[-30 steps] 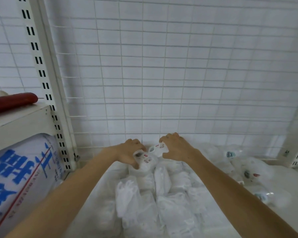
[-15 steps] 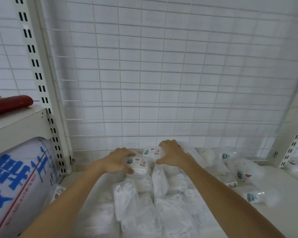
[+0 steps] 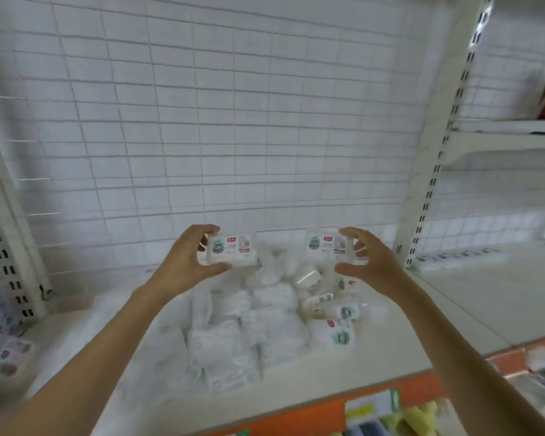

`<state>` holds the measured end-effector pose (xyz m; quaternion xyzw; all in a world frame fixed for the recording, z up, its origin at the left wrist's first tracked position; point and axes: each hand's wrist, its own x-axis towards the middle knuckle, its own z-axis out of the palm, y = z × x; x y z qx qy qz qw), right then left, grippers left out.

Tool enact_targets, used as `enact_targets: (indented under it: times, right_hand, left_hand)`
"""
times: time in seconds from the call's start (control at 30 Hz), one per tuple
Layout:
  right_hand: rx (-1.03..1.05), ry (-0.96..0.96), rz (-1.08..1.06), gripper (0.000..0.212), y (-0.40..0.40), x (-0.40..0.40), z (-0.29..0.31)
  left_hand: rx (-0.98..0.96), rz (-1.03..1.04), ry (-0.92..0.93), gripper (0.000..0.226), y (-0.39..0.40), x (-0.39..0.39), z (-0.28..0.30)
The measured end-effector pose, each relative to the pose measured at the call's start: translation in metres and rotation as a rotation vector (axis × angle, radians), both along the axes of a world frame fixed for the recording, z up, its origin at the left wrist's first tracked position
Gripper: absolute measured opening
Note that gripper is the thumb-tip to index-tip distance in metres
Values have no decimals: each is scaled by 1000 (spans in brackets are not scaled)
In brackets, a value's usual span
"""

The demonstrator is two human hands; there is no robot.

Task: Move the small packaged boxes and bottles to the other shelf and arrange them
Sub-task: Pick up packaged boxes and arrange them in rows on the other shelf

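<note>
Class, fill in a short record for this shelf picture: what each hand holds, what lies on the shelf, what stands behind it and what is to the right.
left hand: grips a small white box, lifted above the pile
right hand: grips a second small box, also lifted
shelf: pile of white packets, some labelled
behind: white wire grid
right: neighbouring shelf, mostly bare
</note>
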<state>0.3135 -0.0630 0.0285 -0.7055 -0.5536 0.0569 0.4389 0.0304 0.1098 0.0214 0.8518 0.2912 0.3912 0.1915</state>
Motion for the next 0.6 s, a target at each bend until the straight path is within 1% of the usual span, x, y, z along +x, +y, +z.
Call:
enact_targets:
  times: [0.17, 0.3, 0.5, 0.6]
  right_hand:
    - [-17, 119, -119, 64, -111, 71, -33]
    - [-18, 191, -207, 63, -189, 115, -53]
    - [-20, 204, -333, 62, -291, 166, -75]
    - [-23, 219, -373, 59, -329, 190, -82]
  left_hand:
    - [10, -193, -6, 61, -69, 91, -16]
    - [-63, -339, 15, 71, -128, 164, -43]
    - [-82, -476, 27, 78, -205, 254, -78]
    - [-90, -514, 26, 70, -234, 289, -88]
